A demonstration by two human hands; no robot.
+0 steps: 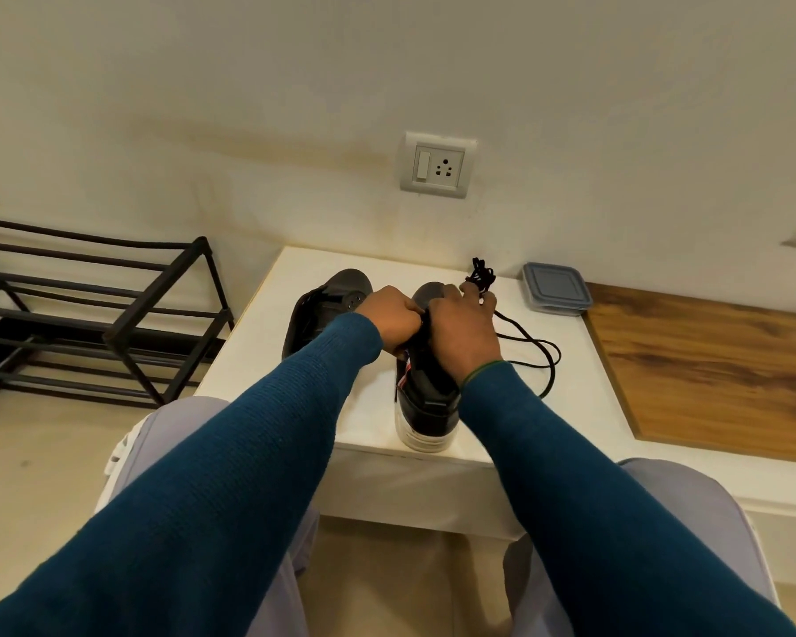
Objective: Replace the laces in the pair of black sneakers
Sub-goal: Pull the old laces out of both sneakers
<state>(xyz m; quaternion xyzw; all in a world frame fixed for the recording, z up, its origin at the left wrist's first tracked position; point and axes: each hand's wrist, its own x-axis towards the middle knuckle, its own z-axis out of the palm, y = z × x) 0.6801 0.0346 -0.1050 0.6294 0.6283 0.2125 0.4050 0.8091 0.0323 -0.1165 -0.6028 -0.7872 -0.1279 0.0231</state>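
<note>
Both black sneakers stand on the white table (258, 360), toes toward the wall: the second sneaker (315, 314) at left and the right-side sneaker (426, 406) beside it, under my hands. My left hand (394, 321) is closed, its curled fingers gripping the right-side sneaker at its lacing area. My right hand (463, 333) lies over the same upper and pinches a bunched black lace (482, 274) at its fingertips; the remainder trails in a loop on the table.
</note>
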